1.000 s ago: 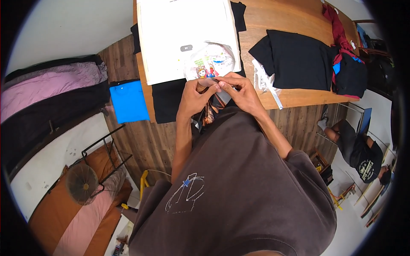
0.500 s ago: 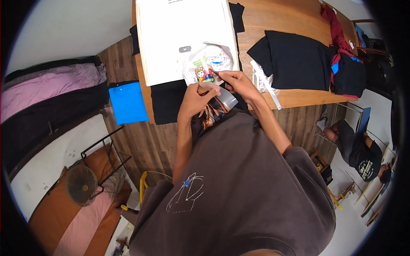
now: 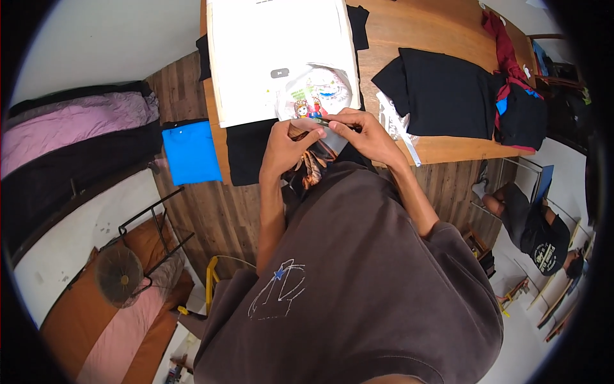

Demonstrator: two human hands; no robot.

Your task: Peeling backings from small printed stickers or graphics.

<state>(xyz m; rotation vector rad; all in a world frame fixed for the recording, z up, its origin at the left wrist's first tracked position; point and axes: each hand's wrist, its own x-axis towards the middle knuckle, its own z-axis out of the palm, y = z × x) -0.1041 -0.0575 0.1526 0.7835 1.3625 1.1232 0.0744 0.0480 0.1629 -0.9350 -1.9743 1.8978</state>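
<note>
My left hand (image 3: 284, 150) grips a glossy film (image 3: 312, 168) with a dark orange and brown print, its thumb and fingers pinching the upper edge. Held close to my body, the film hangs at the table's near edge. Closed round a thin dark tool (image 3: 327, 121), my right hand (image 3: 373, 139) keeps its tip beside the left fingers, at the film's top. I cannot make out the tool's kind. Just beyond both hands lies a clear plastic packet (image 3: 329, 88) with colourful cartoon figures, partly over a large white panel (image 3: 281, 38).
On the wooden table (image 3: 441, 29) lie a folded black shirt (image 3: 448, 96), white plastic wrapping (image 3: 398, 121) and maroon cloth (image 3: 499, 38). A folded blue cloth (image 3: 192, 152) is at the left. A fan (image 3: 119, 276) stands lower left; another person (image 3: 534, 227) sits at the right.
My right hand has lowered slightly, bringing the tool to the film's top edge by my left fingers. The film's pale curled part is now mostly covered or turned away.
</note>
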